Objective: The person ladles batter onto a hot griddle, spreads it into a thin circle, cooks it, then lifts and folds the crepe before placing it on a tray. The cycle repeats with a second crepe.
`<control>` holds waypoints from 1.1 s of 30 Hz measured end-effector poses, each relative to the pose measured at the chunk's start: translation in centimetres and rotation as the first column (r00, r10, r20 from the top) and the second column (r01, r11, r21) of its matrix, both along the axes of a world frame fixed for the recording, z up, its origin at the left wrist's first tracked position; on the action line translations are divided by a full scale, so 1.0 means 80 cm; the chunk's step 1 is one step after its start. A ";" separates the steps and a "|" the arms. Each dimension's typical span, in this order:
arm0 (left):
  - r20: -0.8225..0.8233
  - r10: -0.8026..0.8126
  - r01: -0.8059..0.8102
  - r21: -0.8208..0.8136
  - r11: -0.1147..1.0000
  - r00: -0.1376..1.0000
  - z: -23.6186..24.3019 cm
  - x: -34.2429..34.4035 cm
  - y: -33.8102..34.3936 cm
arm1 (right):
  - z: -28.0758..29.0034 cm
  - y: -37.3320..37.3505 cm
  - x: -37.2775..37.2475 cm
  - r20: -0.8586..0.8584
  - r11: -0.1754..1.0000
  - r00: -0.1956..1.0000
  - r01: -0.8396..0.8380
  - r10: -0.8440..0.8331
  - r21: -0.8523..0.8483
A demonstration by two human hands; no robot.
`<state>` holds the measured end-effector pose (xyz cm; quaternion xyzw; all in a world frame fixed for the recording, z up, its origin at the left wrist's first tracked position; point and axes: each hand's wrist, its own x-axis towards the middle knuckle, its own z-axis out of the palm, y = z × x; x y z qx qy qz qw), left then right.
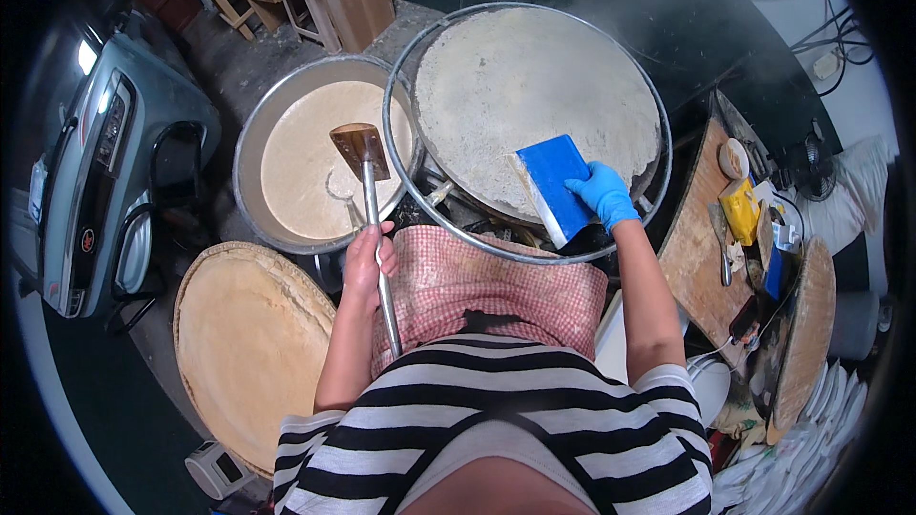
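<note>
1. Scraper (553, 186) first: the blue one is gripped by its right edge in the gloved right hand (603, 194), over the near right part of the big round griddle (653, 172). I can't tell if the blade actually touches the pale layer (534, 86), but if it does, too steep an angle could gouge or tear it imo

2. Left hand (364, 262) is bare, fingers wrapped round the metal handle of the wooden-headed tool (370, 181). Head's hanging over the pot (250, 162) of creamy batter (296, 153), so a loose grip or slick handle could drop it straight in and splash everywhere

3. Haze near the griddle's far side makes me think it's hot. Glove covers the hand but the right forearm is bare right by the metal ring (385, 124), so leaning in could mean a burn

4. Checked apron (477, 272) sits really close to that ring too, cloth could catch or scorch if the body shifts forward

5. Pot and ring overlap from this angle, so swinging the tool right carelessly might clip the ring and drip batter on the layer
</note>
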<state>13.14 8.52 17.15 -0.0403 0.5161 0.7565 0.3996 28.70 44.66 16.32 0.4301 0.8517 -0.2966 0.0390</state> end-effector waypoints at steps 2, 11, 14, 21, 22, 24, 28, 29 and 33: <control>0.001 0.006 -0.006 -0.005 1.000 1.000 -0.001 -0.002 0.000 | 0.019 -0.012 -0.008 -0.129 0.981 0.986 -0.085 0.108 0.174; -0.016 0.000 0.000 -0.006 1.000 1.000 -0.006 -0.002 0.003 | -0.006 -0.128 -0.079 -0.015 0.722 0.810 -0.515 0.586 0.462; 0.003 -0.004 0.004 -0.010 1.000 1.000 -0.008 0.000 0.004 | -0.020 -0.156 -0.059 0.047 0.675 0.748 -0.622 0.662 0.398; -0.015 -0.013 0.013 -0.010 1.000 1.000 -0.010 -0.004 0.013 | 0.043 -0.125 -0.020 -0.169 0.770 0.753 -0.603 0.636 0.209; -0.018 -0.002 0.001 -0.016 1.000 1.000 -0.010 -0.004 0.012 | 0.052 -0.112 -0.013 -0.235 0.777 0.741 -0.606 0.629 0.172; -0.012 0.012 -0.013 -0.008 1.000 1.000 -0.010 -0.005 0.011 | 0.067 -0.075 0.015 -0.272 0.932 0.915 -0.340 0.297 -0.126; -0.007 0.026 -0.026 -0.033 0.999 1.000 -0.014 -0.009 0.012 | 0.062 -0.015 0.058 -0.411 0.755 0.830 0.019 -0.378 -0.655; -0.007 0.024 -0.024 -0.028 0.999 1.000 -0.016 -0.010 0.013 | 0.057 -0.005 0.061 -0.437 0.723 0.814 -0.030 -0.382 -0.690; -0.007 0.042 -0.042 -0.075 0.996 0.999 -0.022 -0.014 0.013 | 0.047 0.022 0.030 -0.429 0.785 0.857 -0.049 -0.284 -0.617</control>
